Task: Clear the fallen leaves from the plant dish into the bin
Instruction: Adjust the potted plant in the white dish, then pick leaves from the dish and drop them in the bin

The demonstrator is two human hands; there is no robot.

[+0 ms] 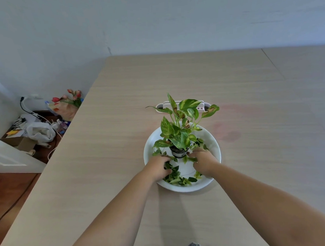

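- The white dish (213, 141) sits on the table (121, 124), near your edge and well clear of the left edge.
- Open table surface lies on all sides of the dish; the widest bare areas are to the left, to the right and behind the cable outlet (183, 105).
- The potted plant (178, 133) stands upright in the dish, toward its far half. Its leaves overhang the far rim.
- The fallen leaves (180, 180) lie loose in the dish, mostly along the near rim and on both sides of the pot.
- Your left hand (157, 167) rests inside the dish at the near left. Its fingers are curled down onto the leaves and touch them; you cannot tell whether they have closed on any.
- Your right hand (202, 161) rests inside the dish at the near right, just beside the pot. Its fingers are bent onto the leaves; a firm grasp cannot be confirmed.
- No bin can be identified in this view. The floor at left holds bags and clutter (40, 132).
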